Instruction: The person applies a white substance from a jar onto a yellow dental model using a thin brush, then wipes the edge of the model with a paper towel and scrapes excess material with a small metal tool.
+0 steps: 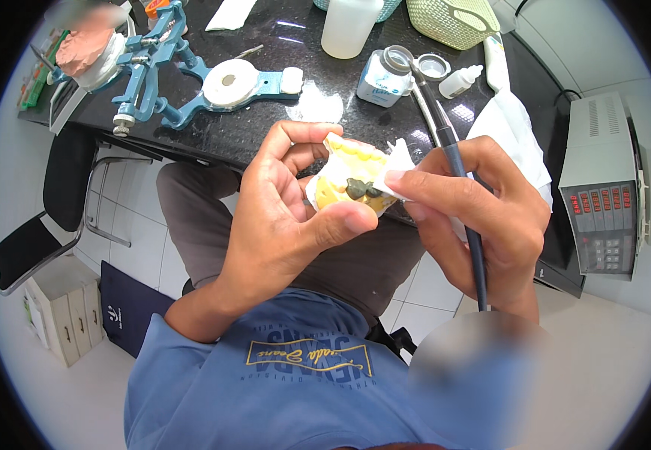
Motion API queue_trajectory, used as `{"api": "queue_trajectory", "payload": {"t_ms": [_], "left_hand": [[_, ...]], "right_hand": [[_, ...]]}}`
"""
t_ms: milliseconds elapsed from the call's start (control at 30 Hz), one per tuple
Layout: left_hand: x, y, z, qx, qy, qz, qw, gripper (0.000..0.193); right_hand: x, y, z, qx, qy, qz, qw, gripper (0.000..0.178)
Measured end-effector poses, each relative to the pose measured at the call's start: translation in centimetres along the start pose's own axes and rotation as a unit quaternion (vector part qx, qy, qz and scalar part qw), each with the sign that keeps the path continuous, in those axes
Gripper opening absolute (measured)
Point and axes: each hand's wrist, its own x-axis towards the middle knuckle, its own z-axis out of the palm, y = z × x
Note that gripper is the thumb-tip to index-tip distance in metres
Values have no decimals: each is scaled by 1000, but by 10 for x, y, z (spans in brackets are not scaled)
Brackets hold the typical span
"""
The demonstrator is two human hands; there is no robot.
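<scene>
Two grips closed: left hand (269, 214) on cast (340, 180), right hand (502, 210) on tissue (398, 160) and brush (446, 135). Snagged tissue could dislodge dark teeth (356, 189).

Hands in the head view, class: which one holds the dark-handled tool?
The right hand: the slim dark-handled tool runs through its grip. The left hand has no tool, only the yellow dental model.

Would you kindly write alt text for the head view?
The left hand holds a yellow tooth model with dark teeth; the right hand holds a white tissue at its edge, plus a brush. A black table lies beyond.
</scene>
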Motion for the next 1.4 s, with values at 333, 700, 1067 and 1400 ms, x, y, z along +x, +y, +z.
{"api": "queue_trajectory", "payload": {"t_ms": [333,700,1067,1400], "left_hand": [[-2,1,-2,0,-24,-16,1000,95],[-3,12,-4,-98,-77,-99,987,80],[-1,11,-3,-67,-70,-104,990,83],[-4,9,-7,-84,-74,-102,988,79]], "right_hand": [[0,0,-4,-26,91,37,995,20],[-40,61,-64,-214,395,217,866,18],[-76,93,-49,-186,320,303,878,43],[-59,56,-61,-203,490,164,832,23]]}}
